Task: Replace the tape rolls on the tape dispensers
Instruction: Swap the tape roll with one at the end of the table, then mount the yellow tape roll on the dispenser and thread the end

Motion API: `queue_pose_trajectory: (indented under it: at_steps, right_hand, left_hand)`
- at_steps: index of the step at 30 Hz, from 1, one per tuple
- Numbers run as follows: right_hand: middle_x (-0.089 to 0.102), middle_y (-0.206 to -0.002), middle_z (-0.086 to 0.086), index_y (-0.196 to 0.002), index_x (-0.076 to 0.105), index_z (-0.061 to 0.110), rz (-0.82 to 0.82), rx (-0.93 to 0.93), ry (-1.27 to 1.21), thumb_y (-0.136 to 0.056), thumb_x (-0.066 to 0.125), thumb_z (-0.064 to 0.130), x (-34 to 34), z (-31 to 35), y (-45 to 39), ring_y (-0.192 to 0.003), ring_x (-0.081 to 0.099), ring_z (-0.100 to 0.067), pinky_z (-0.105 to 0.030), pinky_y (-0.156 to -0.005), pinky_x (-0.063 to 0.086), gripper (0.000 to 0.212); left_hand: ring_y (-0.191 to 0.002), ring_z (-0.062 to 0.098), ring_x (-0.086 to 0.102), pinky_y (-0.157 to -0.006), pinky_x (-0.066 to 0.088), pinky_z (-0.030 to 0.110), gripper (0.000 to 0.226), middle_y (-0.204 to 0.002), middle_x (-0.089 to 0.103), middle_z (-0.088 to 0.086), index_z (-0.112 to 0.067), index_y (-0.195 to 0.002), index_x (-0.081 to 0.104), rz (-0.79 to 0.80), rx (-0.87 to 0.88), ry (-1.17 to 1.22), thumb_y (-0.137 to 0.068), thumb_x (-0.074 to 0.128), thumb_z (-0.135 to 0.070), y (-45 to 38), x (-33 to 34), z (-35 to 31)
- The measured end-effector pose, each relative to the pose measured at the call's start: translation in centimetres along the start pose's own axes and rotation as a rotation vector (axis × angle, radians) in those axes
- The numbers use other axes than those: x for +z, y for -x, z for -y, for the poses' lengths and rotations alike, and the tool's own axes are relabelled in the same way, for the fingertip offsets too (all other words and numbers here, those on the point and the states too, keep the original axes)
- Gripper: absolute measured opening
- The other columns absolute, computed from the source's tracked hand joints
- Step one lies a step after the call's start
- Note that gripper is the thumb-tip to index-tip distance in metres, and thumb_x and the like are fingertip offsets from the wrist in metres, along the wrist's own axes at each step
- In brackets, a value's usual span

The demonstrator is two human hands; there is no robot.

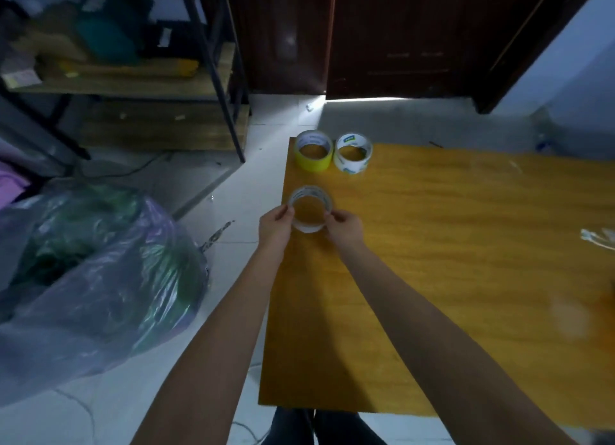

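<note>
Though the wooden table runs out of sight at the right and no dispenser shows, a clear tape roll sits near its left edge, pinched between the left hand and right hand; yellow roll and white roll stand beyond.

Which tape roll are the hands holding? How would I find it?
Look at the yellow table, near its left edge. Two rolls sit at the far corner; closer in, both hands pinch a clear tape roll. It is see-through, unlike the yellow roll and white roll.
</note>
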State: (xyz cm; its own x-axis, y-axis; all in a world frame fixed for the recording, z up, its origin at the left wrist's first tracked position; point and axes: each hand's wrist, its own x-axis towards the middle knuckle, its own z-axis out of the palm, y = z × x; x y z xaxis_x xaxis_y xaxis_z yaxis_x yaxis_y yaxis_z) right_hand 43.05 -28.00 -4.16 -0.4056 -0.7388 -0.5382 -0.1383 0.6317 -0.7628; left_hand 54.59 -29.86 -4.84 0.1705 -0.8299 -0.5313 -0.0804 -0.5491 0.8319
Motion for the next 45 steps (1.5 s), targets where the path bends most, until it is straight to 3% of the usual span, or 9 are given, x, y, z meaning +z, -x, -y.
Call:
queue_pose_trajectory:
  at_steps: [6, 13, 15, 20, 22, 26, 34, 40, 45]
  right_hand:
    - [0.068, -0.113, -0.015, -0.124, 0.059, 0.006, -0.051, 0.075, -0.026, -0.091, 0.057, 0.027, 0.8, 1.3, -3.0, -0.099, 0.066, -0.03, -0.045, -0.088, 0.055, 0.039]
    - [0.069, -0.112, -0.014, -0.12, 0.062, 0.006, -0.036, 0.028, 0.064, -0.09, 0.058, 0.028, 0.7, 0.8, -4.7, -0.098, 0.067, -0.028, -0.04, -0.085, 0.056, 0.037]
    - [0.068, -0.112, -0.014, -0.117, 0.063, 0.005, -0.046, -0.07, 0.215, -0.093, 0.053, 0.027, 0.1, 1.1, -5.0, -0.097, 0.065, -0.029, -0.033, -0.075, 0.053, 0.034]
    - [0.054, -0.13, -0.004, -0.117, 0.06, 0.011, -0.18, -0.627, 0.833, -0.089, 0.05, 0.011, -0.6, 4.4, -6.8, -0.111, 0.056, -0.026, -0.03, -0.065, 0.042, 0.03]
    - [0.054, -0.132, -0.003, -0.124, 0.055, 0.014, -0.095, -0.784, 1.109, -0.085, 0.055, 0.008, -0.2, 5.9, -8.1, -0.121, 0.048, -0.025, -0.034, -0.079, 0.045, 0.04]
    - [0.053, -0.134, -0.007, -0.134, 0.048, 0.016, -0.007, -0.877, 1.407, -0.083, 0.061, 0.011, 0.7, 8.2, -10.5, -0.133, 0.037, -0.027, -0.04, -0.107, 0.03, 0.052]
    - [0.069, -0.103, -0.004, -0.109, 0.063, 0.02, -0.024, -0.897, 1.439, -0.085, 0.057, 0.013, 0.8, 10.2, -11.9, -0.106, 0.058, -0.025, -0.034, -0.1, 0.033, 0.026]
    - [0.073, -0.098, -0.002, -0.111, 0.067, 0.023, -0.264, -1.066, 1.109, -0.085, 0.057, 0.02, -1.8, 10.5, -9.8, -0.099, 0.061, -0.024, -0.035, -0.087, 0.036, 0.028]
    - [0.075, -0.075, 0.0, -0.09, 0.074, 0.019, -0.461, -1.024, 0.953, -0.064, 0.07, 0.012, -5.0, 8.4, -8.2, -0.076, 0.066, -0.025, -0.031, -0.075, 0.042, 0.027]
  left_hand:
    - [-0.086, 0.02, 0.056, -0.078, 0.046, 0.032, 0.025, -0.09, 0.061, 0.007, -0.007, -0.105, 0.066, -0.001, 0.144, -0.127, -0.096, 0.048, -0.023, -2.7, 1.6, -0.6]
    - [-0.104, 0.026, 0.06, -0.086, 0.046, 0.034, 0.033, -0.109, 0.065, 0.012, -0.003, -0.113, 0.062, -0.019, 0.139, -0.28, -0.097, 0.045, -0.026, -4.4, 2.4, -0.2]
    - [-0.118, 0.027, 0.055, -0.098, 0.046, 0.039, 0.041, -0.126, 0.06, 0.012, -0.007, -0.128, 0.054, -0.058, 0.189, -0.39, -0.098, 0.041, -0.031, -3.8, 2.3, 0.0]
    - [-0.138, 0.026, 0.037, -0.114, 0.028, 0.044, 0.053, -0.148, 0.041, 0.01, -0.011, -0.143, 0.035, -0.045, 0.775, -0.941, -0.093, 0.047, -0.026, 0.8, 2.6, 2.3]
    - [-0.141, 0.026, 0.031, -0.115, 0.019, 0.046, 0.059, -0.15, 0.038, 0.01, -0.011, -0.143, 0.034, -0.013, 0.808, -1.1, -0.09, 0.05, -0.029, 1.4, 3.2, 3.7]
    - [-0.14, 0.028, 0.033, -0.112, 0.02, 0.05, 0.061, -0.149, 0.038, 0.012, -0.01, -0.143, 0.035, -0.013, 0.807, -1.282, -0.089, 0.049, -0.035, 1.0, 3.5, 5.3]
    - [-0.141, 0.027, 0.03, -0.112, 0.023, 0.051, 0.067, -0.151, 0.035, 0.011, -0.01, -0.144, 0.033, -0.023, 0.785, -1.295, -0.086, 0.056, -0.034, 0.1, 3.5, 5.1]
    - [-0.141, 0.029, 0.029, -0.113, 0.02, 0.049, 0.07, -0.152, 0.034, 0.013, -0.008, -0.145, 0.031, -0.033, 0.78, -1.331, -0.086, 0.057, -0.035, -3.3, 4.4, 2.4]
    - [-0.148, 0.026, 0.0, -0.118, -0.002, 0.045, 0.07, -0.16, 0.004, 0.012, -0.009, -0.15, 0.004, 0.053, 0.729, -1.377, -0.096, 0.034, -0.042, -6.8, 4.9, -1.0]
